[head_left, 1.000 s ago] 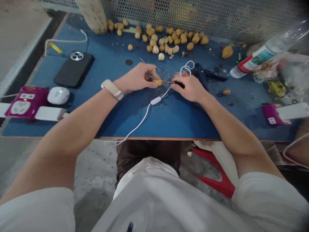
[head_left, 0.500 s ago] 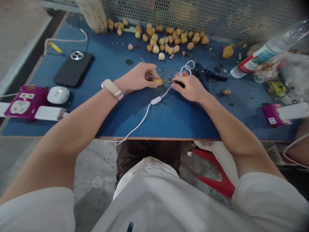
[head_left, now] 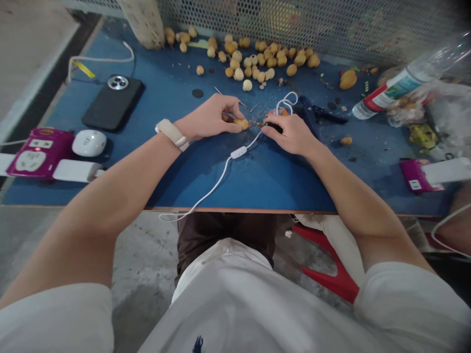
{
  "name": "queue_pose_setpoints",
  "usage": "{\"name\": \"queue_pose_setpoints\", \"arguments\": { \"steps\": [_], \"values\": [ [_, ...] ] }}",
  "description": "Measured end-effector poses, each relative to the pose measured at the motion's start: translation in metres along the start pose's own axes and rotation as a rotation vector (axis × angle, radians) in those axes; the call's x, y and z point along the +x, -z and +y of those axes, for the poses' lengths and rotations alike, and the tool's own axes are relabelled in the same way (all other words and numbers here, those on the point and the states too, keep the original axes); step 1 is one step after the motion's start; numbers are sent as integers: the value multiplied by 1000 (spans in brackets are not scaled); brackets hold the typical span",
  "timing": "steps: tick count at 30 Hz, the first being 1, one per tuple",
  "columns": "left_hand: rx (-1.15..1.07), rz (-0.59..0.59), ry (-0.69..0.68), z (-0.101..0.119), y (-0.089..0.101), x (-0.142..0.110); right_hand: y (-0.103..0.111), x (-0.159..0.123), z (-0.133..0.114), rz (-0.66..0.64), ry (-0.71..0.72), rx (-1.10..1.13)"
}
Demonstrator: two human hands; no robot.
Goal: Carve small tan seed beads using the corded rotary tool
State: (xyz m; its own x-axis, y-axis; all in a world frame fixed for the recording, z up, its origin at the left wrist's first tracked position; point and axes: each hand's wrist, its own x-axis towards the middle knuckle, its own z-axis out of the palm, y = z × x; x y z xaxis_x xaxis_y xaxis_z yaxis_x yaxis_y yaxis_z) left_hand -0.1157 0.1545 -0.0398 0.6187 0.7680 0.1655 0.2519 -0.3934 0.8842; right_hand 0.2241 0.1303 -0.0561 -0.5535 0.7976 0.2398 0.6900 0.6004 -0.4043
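Observation:
My left hand [head_left: 213, 116] pinches a small tan wooden bead [head_left: 242, 123] against the blue table [head_left: 257, 176]. My right hand [head_left: 290, 133] is closed round a dark corded hand tool [head_left: 273, 127], whose tip points at the bead. From the tool a white cable with an inline switch [head_left: 238, 152] runs to the table's front edge. Several more tan beads [head_left: 257, 61] lie scattered at the back of the table. A pale band sits on my left wrist [head_left: 171, 134].
A black phone [head_left: 112, 102] lies at the left, with a white case [head_left: 89, 142] and a magenta power strip [head_left: 33, 158] nearer the edge. A plastic bottle [head_left: 390, 88] and bags lie at the right beside another magenta strip [head_left: 417, 174]. Wire mesh [head_left: 312, 24] backs the table.

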Motion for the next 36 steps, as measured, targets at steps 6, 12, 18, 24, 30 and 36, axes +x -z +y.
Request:
{"name": "queue_pose_setpoints", "arguments": {
  "steps": [6,12,18,24,30,36],
  "values": [
    [-6,3,31,7,-1,-1,1,0,-1,-3,-1,-9],
    [-7,6,28,8,-2,-1,1,0,-2,-17,-12,-19],
    [-29,-16,40,9,-1,-1,3,0,-6,-24,-23,-7],
    [-39,-3,26,7,-2,-1,4,0,-8,-7,1,10],
    [-51,-1,41,6,-2,-1,3,1,-7,7,-7,5],
    [-39,7,20,7,-2,-1,2,0,-4,4,-3,6]
  ]
}}
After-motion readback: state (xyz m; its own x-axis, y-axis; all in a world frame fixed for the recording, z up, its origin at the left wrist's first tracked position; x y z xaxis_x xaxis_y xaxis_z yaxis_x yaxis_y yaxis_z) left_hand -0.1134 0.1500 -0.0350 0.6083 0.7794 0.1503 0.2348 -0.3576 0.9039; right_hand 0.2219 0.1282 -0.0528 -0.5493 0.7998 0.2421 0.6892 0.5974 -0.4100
